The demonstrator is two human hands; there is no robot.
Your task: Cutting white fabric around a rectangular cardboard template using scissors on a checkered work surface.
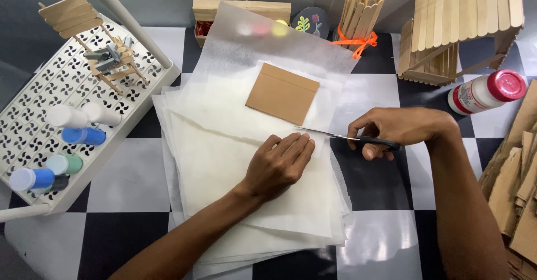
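Observation:
My left hand lies flat, fingers together, pressing on a stack of thin white sheets on the chequered table. My right hand grips black-handled scissors; their blades point left and meet the right edge of the top sheet, just beyond my left fingertips. A brown cardboard rectangle rests on the sheets, behind both hands.
A white perforated tray at the left holds several paint bottles and a stick model. At the back stand a stick-built holder with an orange ribbon, a wooden box and a stick house. A red-capped glue bottle and cardboard scraps lie right.

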